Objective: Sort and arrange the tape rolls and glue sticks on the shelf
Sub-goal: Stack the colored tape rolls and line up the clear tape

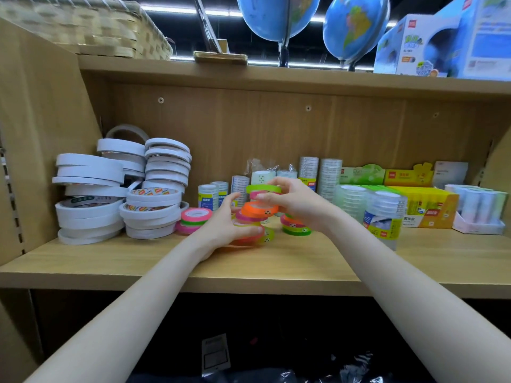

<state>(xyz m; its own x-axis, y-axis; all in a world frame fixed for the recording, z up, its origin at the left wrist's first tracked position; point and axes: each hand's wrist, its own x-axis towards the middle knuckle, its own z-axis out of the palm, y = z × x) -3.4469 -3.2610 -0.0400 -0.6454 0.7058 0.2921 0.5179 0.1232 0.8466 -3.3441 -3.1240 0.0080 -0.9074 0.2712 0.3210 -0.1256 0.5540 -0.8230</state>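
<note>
A leaning stack of neon tape rolls (258,211), orange, pink and yellow-green, stands mid-shelf on the wooden shelf board (166,258). My left hand (225,226) curls round the stack's lower rolls from the left. My right hand (293,199) pinches a green and a pink roll (262,189) just above the stack's top. A short pink and green stack (195,217) sits to the left, another small neon stack (294,226) to the right. White tape rolls (119,189) are piled at far left. Clear tape packs (370,205) and a yellow glue stick box (431,205) stand on the right.
More clear tape sleeves (318,172) line the back wall. A white tray of tubes (479,208) sits at far right. On the upper shelf are two globes (355,29), a boxed globe (448,40) and a woven basket (91,26). Bare board lies along the front edge.
</note>
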